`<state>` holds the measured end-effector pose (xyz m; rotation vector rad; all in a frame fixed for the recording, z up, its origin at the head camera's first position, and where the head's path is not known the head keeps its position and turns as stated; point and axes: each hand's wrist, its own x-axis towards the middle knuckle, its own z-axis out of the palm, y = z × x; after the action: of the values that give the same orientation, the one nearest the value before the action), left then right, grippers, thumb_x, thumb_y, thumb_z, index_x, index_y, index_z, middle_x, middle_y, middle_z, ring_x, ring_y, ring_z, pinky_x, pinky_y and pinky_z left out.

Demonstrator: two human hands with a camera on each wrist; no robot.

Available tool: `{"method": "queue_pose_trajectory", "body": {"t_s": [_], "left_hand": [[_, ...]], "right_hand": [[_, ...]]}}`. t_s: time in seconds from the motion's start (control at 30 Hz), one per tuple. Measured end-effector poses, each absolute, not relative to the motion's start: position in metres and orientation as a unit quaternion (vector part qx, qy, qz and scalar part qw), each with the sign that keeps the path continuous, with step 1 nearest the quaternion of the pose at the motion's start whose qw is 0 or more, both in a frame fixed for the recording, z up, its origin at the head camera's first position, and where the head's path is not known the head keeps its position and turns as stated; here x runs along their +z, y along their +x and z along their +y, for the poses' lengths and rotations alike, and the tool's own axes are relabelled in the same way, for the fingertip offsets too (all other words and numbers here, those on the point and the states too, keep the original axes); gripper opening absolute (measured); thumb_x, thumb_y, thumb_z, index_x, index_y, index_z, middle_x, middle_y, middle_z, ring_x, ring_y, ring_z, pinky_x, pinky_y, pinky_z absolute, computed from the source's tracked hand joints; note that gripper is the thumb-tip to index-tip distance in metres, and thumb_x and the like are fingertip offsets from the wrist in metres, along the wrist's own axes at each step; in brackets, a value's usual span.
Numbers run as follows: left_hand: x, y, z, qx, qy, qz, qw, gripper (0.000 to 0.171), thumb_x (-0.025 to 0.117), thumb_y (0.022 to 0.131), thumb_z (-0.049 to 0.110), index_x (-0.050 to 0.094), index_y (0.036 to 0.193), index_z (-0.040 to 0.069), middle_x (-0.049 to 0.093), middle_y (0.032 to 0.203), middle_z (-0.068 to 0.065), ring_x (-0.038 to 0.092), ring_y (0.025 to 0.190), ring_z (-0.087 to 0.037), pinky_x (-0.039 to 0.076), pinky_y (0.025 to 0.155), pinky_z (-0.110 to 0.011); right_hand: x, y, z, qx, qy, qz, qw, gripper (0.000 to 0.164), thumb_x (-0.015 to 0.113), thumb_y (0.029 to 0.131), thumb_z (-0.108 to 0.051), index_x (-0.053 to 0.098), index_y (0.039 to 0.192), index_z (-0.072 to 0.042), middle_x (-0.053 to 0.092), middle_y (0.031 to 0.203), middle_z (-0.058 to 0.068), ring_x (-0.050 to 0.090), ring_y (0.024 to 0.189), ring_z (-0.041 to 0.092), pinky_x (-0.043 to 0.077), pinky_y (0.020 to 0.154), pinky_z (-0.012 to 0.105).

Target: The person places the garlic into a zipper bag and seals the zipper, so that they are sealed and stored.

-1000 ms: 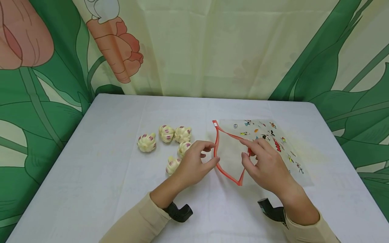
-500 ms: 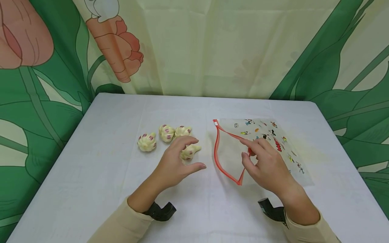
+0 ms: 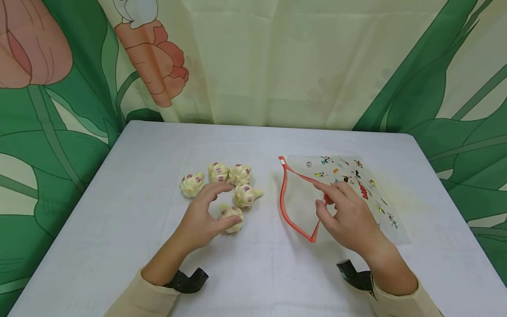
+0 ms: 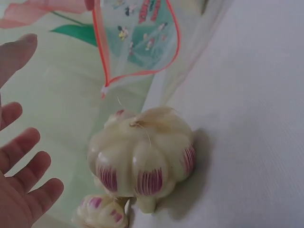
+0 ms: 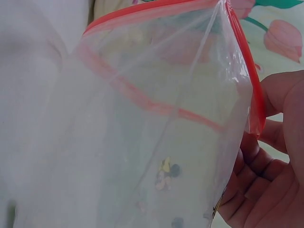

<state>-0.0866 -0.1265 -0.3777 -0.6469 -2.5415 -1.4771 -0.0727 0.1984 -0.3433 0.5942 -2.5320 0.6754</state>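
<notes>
My left hand (image 3: 200,222) hovers with thumb and fingers spread around a near garlic bulb (image 3: 230,213), partly covering it in the head view. In the left wrist view a large garlic bulb (image 4: 142,152) with purple streaks sits to the right of the spread fingertips (image 4: 50,190). My right hand (image 3: 350,218) pinches the red zip edge of a clear zip bag (image 3: 363,189) printed with small cartoon figures, and its mouth gapes toward the left. The right wrist view shows the bag's film (image 5: 142,156) and the fingers curled at its red edge.
Several more garlic bulbs lie close together left of the bag, among them one with its stem toward the bag (image 3: 244,196), one at the back (image 3: 218,172) and one at far left (image 3: 192,185). A white cloth covers the table (image 3: 99,246); a printed curtain (image 3: 269,66) hangs behind.
My left hand has moved left from the bag's mouth to the garlic bulbs, its fingers spreading apart. The right hand and the bag have stayed in place.
</notes>
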Motion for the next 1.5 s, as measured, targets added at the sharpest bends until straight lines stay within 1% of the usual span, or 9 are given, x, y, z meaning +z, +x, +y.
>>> {"method": "queue_pose_trajectory", "body": {"t_s": [0.17, 0.23, 0.43, 0.53, 0.73, 0.87, 1.07, 1.3, 1.5], "left_hand": [[-0.386, -0.086, -0.134, -0.485, -0.2, -0.85, 0.048, 0.065, 0.089, 0.077, 0.015, 0.057, 0.133, 0.006, 0.057, 0.133, -0.007, 0.052, 0.126, -0.025, 0.046, 0.098, -0.05], [-0.39, -0.087, -0.136, -0.491, -0.191, -0.849, 0.037, 0.065, 0.088, 0.077, 0.013, 0.057, 0.133, 0.006, 0.057, 0.133, -0.009, 0.052, 0.125, -0.028, 0.048, 0.097, -0.051], [-0.403, -0.089, -0.139, -0.495, -0.156, -0.854, -0.011, 0.065, 0.087, 0.079, 0.013, 0.056, 0.134, 0.002, 0.057, 0.13, -0.015, 0.053, 0.12, -0.036, 0.051, 0.094, -0.051], [-0.409, -0.09, -0.138, -0.491, -0.152, -0.857, -0.028, 0.065, 0.087, 0.079, 0.015, 0.056, 0.135, 0.001, 0.057, 0.13, -0.015, 0.055, 0.119, -0.034, 0.052, 0.093, -0.05], [-0.418, -0.09, -0.135, -0.477, -0.164, -0.863, -0.029, 0.062, 0.087, 0.079, 0.016, 0.058, 0.132, 0.004, 0.059, 0.129, -0.01, 0.057, 0.114, -0.029, 0.053, 0.089, -0.046], [-0.421, -0.091, -0.133, -0.464, -0.157, -0.871, -0.04, 0.06, 0.086, 0.08, 0.017, 0.058, 0.133, 0.006, 0.059, 0.129, -0.007, 0.057, 0.11, -0.025, 0.052, 0.088, -0.043], [-0.42, -0.09, -0.131, -0.438, -0.15, -0.885, -0.05, 0.056, 0.082, 0.084, 0.016, 0.059, 0.133, 0.004, 0.061, 0.127, -0.009, 0.056, 0.11, -0.023, 0.049, 0.086, -0.04], [-0.418, -0.09, -0.131, -0.434, -0.137, -0.888, -0.058, 0.044, 0.082, 0.084, 0.015, 0.065, 0.124, 0.007, 0.063, 0.122, -0.005, 0.054, 0.096, -0.017, 0.048, 0.077, -0.033], [-0.416, -0.089, -0.131, -0.433, -0.116, -0.89, -0.078, 0.046, 0.081, 0.085, 0.016, 0.064, 0.127, 0.009, 0.063, 0.121, -0.004, 0.053, 0.09, -0.015, 0.047, 0.073, -0.03]], "right_hand": [[-0.344, -0.072, 0.199, 0.243, 0.216, -0.918, 0.227, 0.039, 0.068, 0.083, -0.003, 0.07, 0.121, -0.002, 0.053, 0.086, 0.001, 0.048, 0.075, 0.01, 0.044, 0.055, 0.027], [-0.344, -0.072, 0.199, 0.243, 0.216, -0.918, 0.226, 0.039, 0.068, 0.083, -0.004, 0.07, 0.121, -0.002, 0.053, 0.086, 0.001, 0.048, 0.075, 0.01, 0.045, 0.055, 0.027], [-0.344, -0.071, 0.198, 0.243, 0.208, -0.922, 0.216, 0.04, 0.069, 0.083, -0.004, 0.069, 0.123, -0.002, 0.053, 0.087, 0.001, 0.048, 0.077, 0.01, 0.045, 0.055, 0.028], [-0.345, -0.07, 0.198, 0.243, 0.205, -0.924, 0.211, 0.04, 0.069, 0.084, -0.004, 0.069, 0.124, -0.002, 0.053, 0.087, 0.001, 0.047, 0.078, 0.011, 0.044, 0.055, 0.027], [-0.345, -0.07, 0.198, 0.245, 0.206, -0.924, 0.211, 0.04, 0.068, 0.084, -0.003, 0.069, 0.124, -0.002, 0.053, 0.086, 0.001, 0.046, 0.076, 0.01, 0.043, 0.054, 0.026], [-0.345, -0.07, 0.198, 0.243, 0.203, -0.925, 0.208, 0.04, 0.069, 0.084, -0.004, 0.069, 0.124, -0.002, 0.052, 0.086, 0.0, 0.046, 0.076, 0.01, 0.043, 0.053, 0.026], [-0.345, -0.071, 0.198, 0.245, 0.211, -0.922, 0.215, 0.04, 0.068, 0.084, -0.003, 0.069, 0.123, -0.002, 0.053, 0.086, 0.001, 0.046, 0.076, 0.01, 0.042, 0.054, 0.025], [-0.346, -0.072, 0.198, 0.244, 0.215, -0.92, 0.219, 0.039, 0.068, 0.083, -0.004, 0.069, 0.123, -0.002, 0.052, 0.085, 0.0, 0.046, 0.076, 0.01, 0.042, 0.053, 0.025], [-0.345, -0.073, 0.198, 0.244, 0.214, -0.921, 0.217, 0.039, 0.068, 0.084, -0.004, 0.069, 0.123, -0.002, 0.052, 0.085, 0.0, 0.047, 0.076, 0.011, 0.043, 0.052, 0.026]]}}
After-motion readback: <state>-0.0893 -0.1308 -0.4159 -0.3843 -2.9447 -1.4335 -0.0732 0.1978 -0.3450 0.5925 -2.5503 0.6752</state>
